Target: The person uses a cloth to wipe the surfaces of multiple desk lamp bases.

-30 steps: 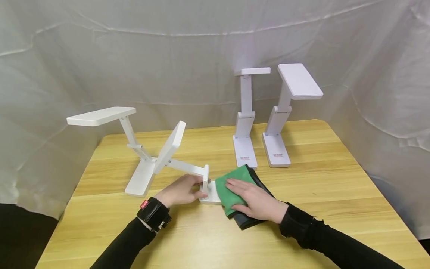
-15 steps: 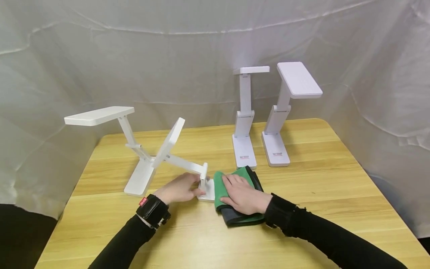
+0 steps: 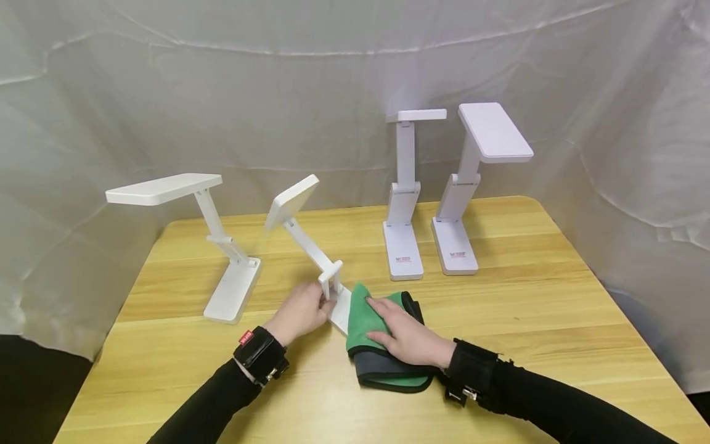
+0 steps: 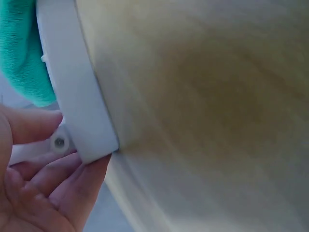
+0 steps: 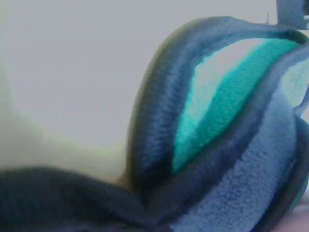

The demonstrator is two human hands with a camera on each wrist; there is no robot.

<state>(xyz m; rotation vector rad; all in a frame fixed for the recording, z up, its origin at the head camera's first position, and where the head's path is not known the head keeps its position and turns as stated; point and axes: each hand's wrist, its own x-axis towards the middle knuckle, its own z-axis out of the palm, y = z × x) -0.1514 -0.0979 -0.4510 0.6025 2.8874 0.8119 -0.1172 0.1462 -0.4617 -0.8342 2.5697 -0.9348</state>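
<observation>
A white folding desk lamp (image 3: pixel 313 246) stands in the middle of the table, its head tilted up. My left hand (image 3: pixel 299 313) grips the hinge end of its base. In the left wrist view, the thumb and fingers of the left hand (image 4: pixel 53 191) hold the end of the white base (image 4: pixel 79 87). My right hand (image 3: pixel 413 336) holds a folded green and dark grey cloth (image 3: pixel 363 324) over the base's other end, hiding that end. The right wrist view shows the dark-edged folds of the cloth (image 5: pixel 231 101) close up; most of the hand is out of that view.
Another white lamp (image 3: pixel 233 290) stands to the left, its head reaching out leftward. Two more white lamps, one upright (image 3: pixel 403 250) and one leaning right (image 3: pixel 455 246), stand at the back right. Pale fabric (image 3: pixel 310 111) hangs behind the wooden table (image 3: pixel 527 370).
The held lamp has turned, its head swinging up and away from the left lamp and its covered base end coming nearer. The right hand and cloth have shifted slightly left and toward the person.
</observation>
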